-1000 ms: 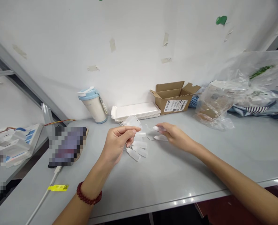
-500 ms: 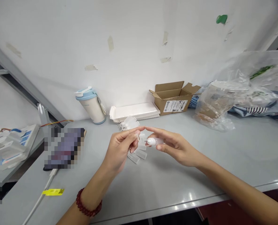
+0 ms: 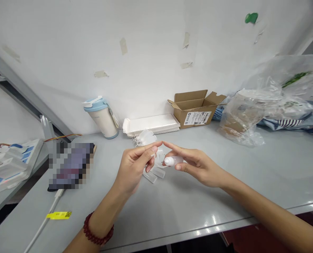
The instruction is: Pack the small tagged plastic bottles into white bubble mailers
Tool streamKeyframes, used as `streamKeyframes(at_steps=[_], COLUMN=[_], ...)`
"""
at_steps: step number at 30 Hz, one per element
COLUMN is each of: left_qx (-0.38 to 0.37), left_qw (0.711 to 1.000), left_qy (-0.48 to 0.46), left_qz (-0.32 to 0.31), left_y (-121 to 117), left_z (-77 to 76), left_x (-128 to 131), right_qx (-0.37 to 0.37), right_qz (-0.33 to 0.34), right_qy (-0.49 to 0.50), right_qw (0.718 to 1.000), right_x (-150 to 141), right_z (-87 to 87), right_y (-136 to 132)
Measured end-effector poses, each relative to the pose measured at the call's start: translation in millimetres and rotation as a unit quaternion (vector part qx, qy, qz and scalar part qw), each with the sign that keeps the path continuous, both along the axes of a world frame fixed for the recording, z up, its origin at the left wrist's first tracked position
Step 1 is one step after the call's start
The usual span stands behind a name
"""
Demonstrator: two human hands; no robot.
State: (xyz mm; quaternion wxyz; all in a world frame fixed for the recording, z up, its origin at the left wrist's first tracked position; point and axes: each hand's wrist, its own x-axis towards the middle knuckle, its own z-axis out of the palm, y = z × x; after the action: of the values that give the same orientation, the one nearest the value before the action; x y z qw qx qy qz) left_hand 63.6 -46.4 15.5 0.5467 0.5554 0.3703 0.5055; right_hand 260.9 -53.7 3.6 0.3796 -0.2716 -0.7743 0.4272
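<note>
My left hand [image 3: 138, 163], with a red bead bracelet [image 3: 97, 230] on its wrist, pinches a small whitish piece between thumb and fingers; most of it is hidden. In my right hand [image 3: 198, 167] lies a small white squeeze bottle [image 3: 174, 161], held on its side with its cone-shaped nozzle and thin dark tip towards the left hand. The two index fingertips meet above the nozzle. Behind and below the hands, several clear plastic pieces [image 3: 149, 176] lie on the grey table [image 3: 151, 218], partly covered by my fingers.
Along the wall stand a tumbler [image 3: 103, 119], a stack of flat white boxes [image 3: 153, 125] and an open cardboard box [image 3: 195, 110]. A plastic bag [image 3: 243, 119] is at the right. A blurred-out phone-like device [image 3: 70, 167] with a white cable [image 3: 40, 228] lies at the left.
Both hands keep almost the same pose. The bottle has shifted very slightly left in the picture, and the whole view has moved a little.
</note>
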Motion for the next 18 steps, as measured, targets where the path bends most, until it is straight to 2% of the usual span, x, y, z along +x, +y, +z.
streamKeyframes(at_steps=[4, 9, 18], left_qx=[0.030, 0.070, 0.063], left_qw=[0.999, 0.995, 0.996], left_qy=[0.033, 0.070, 0.061], left_qz=[0.012, 0.016, 0.011], left_y=[-1, -4, -6], left_z=[-3.9, -8.2, -9.6], left_x=[0, 1, 5], right_qx=[0.026, 0.104, 0.267], right_qz=[-0.009, -0.037, -0.072], right_qy=[-0.024, -0.059, -0.117], right_qw=[0.999, 0.992, 0.954], right_x=[-2, -5, -9], right_z=[0.8, -1.8, -20.3], right_y=[-1, -1, 3])
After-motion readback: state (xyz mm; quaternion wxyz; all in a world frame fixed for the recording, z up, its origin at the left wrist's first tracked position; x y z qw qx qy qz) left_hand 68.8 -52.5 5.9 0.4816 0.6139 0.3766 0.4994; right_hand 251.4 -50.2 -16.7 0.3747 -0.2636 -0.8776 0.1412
